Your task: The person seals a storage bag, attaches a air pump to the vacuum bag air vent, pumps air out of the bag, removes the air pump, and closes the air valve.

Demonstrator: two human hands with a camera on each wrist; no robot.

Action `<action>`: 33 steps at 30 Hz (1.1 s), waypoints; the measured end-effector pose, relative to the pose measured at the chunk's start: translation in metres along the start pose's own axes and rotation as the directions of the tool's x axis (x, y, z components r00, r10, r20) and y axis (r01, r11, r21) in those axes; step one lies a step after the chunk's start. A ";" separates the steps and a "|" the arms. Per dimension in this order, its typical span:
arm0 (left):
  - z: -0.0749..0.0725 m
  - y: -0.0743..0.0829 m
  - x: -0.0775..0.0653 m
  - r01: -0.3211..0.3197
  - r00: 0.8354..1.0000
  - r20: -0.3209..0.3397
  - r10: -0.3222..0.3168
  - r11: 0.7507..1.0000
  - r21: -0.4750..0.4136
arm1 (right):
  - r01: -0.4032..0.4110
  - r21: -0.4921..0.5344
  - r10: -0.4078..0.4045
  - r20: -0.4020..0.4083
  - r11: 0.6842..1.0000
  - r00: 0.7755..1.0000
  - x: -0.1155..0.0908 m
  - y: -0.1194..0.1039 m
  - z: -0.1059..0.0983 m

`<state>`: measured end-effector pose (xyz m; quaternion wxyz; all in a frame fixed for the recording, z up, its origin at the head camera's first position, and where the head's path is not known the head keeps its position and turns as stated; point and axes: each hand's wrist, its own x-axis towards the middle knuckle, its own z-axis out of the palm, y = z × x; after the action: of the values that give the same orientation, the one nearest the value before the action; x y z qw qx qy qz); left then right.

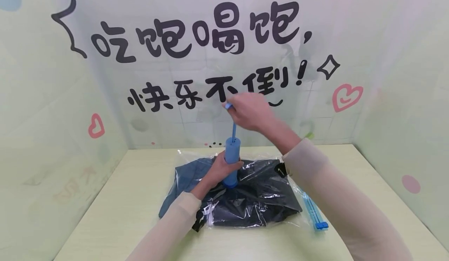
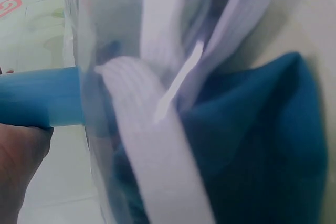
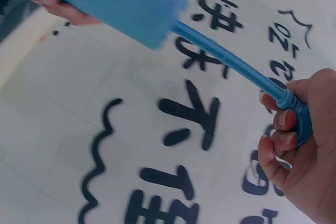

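Observation:
A blue hand pump [image 1: 232,151] stands nearly upright on a clear plastic bag [image 1: 250,211] of dark and teal clothes. My left hand [image 1: 220,169] grips the pump's barrel low down, close above the bag. Higher up, my right hand [image 1: 250,111] holds the pump's handle [image 3: 303,127], its fingers curled round it. The thin blue rod [image 3: 231,59] is drawn well out of the barrel. In the left wrist view, flat white bands [image 2: 157,145] and teal cloth [image 2: 252,140] show beside the barrel. Where the pump's base meets the bag is partly hidden by glare and folds.
Light-blue strips with a blue clip-like slider [image 1: 321,226] lie at the bag's right, partly behind my right sleeve. The pale table [image 1: 122,214] is enclosed by printed sheets [image 1: 45,136] at the back and both sides.

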<state>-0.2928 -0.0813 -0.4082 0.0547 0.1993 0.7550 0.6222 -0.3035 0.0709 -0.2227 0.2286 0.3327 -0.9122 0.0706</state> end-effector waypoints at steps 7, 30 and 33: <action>0.000 -0.004 0.001 0.014 1.000 -0.004 -0.014 1.000 0.014 | 0.016 0.072 -0.011 -0.074 0.997 0.997 0.001 0.000 -0.007; 0.001 -0.035 0.014 -0.041 0.999 0.008 0.041 0.999 0.008 | 0.117 0.137 -0.104 -0.099 0.984 0.990 -0.037 0.002 0.078; 0.001 -0.037 0.015 -0.043 0.999 0.009 0.043 0.999 0.014 | 0.117 0.144 -0.102 -0.109 0.983 0.989 -0.037 0.002 0.080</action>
<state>-0.3146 -0.0803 -0.4412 0.0434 0.2187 0.7548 0.6169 -0.3099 0.0714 -0.3110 0.2522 0.3949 -0.8718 0.1429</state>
